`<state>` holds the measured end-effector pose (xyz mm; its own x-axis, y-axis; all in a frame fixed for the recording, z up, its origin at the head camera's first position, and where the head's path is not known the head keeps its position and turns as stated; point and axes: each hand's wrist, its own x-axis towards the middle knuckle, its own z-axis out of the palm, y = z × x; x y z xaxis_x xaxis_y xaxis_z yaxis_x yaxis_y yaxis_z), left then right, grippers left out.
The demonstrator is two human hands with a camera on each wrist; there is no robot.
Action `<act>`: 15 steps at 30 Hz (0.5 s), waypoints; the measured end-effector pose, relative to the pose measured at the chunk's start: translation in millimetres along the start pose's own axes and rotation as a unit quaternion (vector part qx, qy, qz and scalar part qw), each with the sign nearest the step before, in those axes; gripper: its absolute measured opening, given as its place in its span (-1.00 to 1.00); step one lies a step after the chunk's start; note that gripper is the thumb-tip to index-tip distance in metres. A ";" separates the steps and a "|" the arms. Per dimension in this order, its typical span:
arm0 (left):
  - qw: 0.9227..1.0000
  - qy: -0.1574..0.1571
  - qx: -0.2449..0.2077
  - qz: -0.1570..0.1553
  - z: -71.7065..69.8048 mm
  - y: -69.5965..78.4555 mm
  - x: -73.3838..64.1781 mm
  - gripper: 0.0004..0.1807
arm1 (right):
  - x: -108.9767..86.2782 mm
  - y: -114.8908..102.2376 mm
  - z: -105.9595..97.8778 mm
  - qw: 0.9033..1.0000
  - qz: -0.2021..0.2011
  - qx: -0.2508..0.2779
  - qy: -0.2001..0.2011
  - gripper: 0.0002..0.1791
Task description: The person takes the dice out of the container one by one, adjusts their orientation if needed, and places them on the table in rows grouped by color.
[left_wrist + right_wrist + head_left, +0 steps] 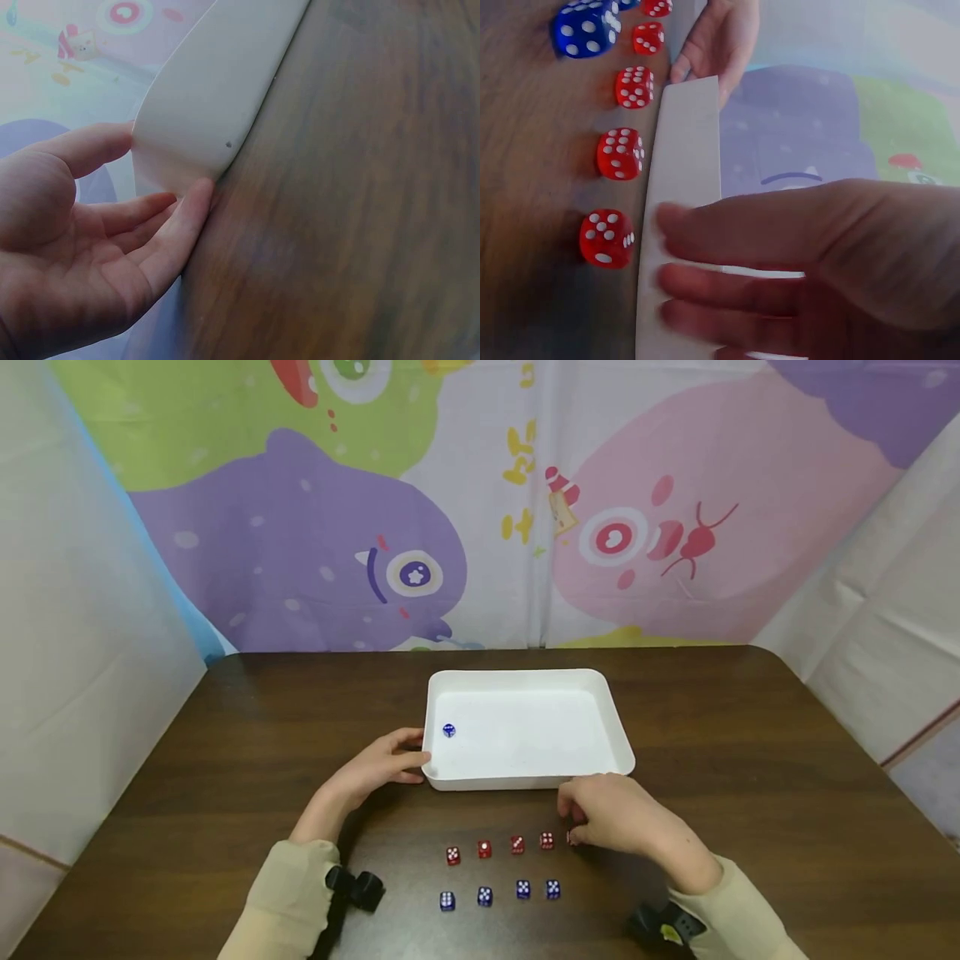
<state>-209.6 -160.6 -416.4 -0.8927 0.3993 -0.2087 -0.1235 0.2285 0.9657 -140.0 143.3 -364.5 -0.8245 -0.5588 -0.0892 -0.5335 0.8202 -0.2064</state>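
Note:
A shallow white tray (525,782) lies on the brown table. My left hand (382,764) holds its near left corner, thumb over the rim and other fingertips low against the outer wall (202,82). Inside the tray, towards its left end, sits a blue die (449,730). My right hand (611,814) hovers at the tray's front side, thumb and fingers parted with nothing between them. Beside its thumb is the rightmost red die (606,238), partly hidden in the head view. More red dice (517,844) form a row leftwards from it.
Nearer to me, several blue dice (485,896) line up in a second row. A printed cartoon curtain (337,552) hangs behind the table's far edge, and pale cloth (97,635) closes off both sides. Brown tabletop (720,718) extends right of the tray.

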 end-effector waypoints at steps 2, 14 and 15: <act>1.000 -0.001 -0.004 -0.001 0.1 0.1 -0.2 -0.37 | 2.4 0.4 -1.0 0.999 0.000 0.005 0.033 -0.86; 1.000 -0.003 -0.010 0.006 -0.1 0.1 0.0 -0.39 | 40.8 -3.8 -0.7 0.988 -0.005 0.010 0.153 -0.90; 1.000 -0.003 -0.010 0.007 -0.3 -0.1 0.1 -0.39 | 44.6 -4.7 -1.4 0.987 -0.008 0.005 0.158 -0.91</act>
<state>-209.8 -160.9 -416.5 -0.8921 0.4070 -0.1964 -0.1206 0.2044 0.9714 -174.5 114.6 -366.1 -0.8342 -0.5045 0.2229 -0.5468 0.8094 -0.2144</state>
